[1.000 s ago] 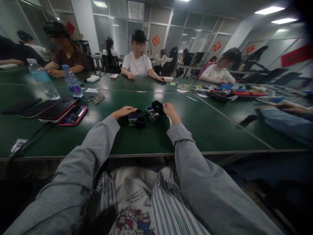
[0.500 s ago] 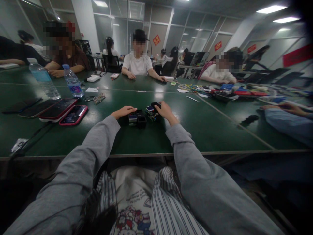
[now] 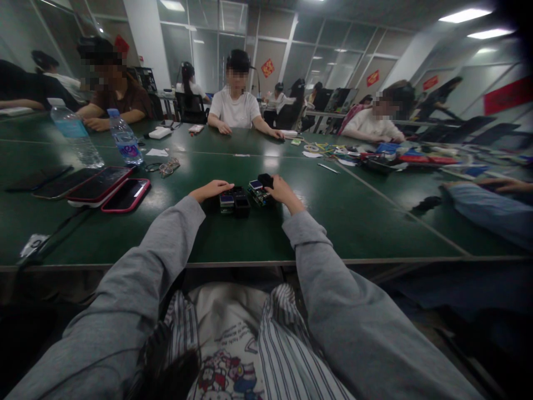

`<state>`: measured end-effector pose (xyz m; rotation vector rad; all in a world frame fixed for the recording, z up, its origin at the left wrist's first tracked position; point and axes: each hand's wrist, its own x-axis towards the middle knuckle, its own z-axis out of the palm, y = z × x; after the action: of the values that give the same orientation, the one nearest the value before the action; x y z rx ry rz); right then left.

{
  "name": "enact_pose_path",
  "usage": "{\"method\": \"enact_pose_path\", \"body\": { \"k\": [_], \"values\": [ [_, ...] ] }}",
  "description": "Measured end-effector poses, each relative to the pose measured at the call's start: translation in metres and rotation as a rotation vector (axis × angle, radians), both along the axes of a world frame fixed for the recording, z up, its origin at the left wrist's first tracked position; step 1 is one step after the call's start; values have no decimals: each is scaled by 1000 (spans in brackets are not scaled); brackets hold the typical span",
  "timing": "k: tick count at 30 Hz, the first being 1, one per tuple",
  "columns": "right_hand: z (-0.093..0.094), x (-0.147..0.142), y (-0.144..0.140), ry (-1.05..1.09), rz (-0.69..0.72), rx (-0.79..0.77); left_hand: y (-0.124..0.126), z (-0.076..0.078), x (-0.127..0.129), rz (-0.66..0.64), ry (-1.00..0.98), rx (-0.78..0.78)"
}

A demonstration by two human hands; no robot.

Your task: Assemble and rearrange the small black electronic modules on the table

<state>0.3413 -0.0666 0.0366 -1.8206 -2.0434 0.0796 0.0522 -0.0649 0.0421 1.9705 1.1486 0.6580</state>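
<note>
Two small electronic devices lie side by side on the green table (image 3: 358,222) in front of me. The left one, a small device with a screen and black casing (image 3: 240,205), has my left hand (image 3: 210,190) at its far left side, fingers stretched out along its edge. To its right is a circuit board module (image 3: 259,194) with a small screen and a black part (image 3: 265,179) at its far right. My right hand (image 3: 283,193) has its fingers bent around that module's right side; the fingertips are partly hidden.
Phones (image 3: 126,195) and two water bottles (image 3: 125,139) stand to the left, with a cable below. Cables and tools (image 3: 400,158) are heaped at the right. A white pen (image 3: 328,168) lies beyond my right hand. A neighbour's sleeve (image 3: 491,208) reaches in; people (image 3: 235,108) sit opposite.
Both hands stay almost where they were. The fingers of my right hand have shifted slightly lower on the module's right side, and more of the black part shows.
</note>
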Motion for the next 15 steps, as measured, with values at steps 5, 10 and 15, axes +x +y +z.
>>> {"method": "enact_pose_path", "body": {
  "k": [5,10,15],
  "values": [
    [1,-2,-3,-67,13,-11,8,-4,0,-6,-2,-1],
    [1,0,-7,-83,53,-18,11,-7,0,-2,1,3],
    [1,23,-15,-54,247,-6,5,-3,0,0,3,-14]
  ]
}}
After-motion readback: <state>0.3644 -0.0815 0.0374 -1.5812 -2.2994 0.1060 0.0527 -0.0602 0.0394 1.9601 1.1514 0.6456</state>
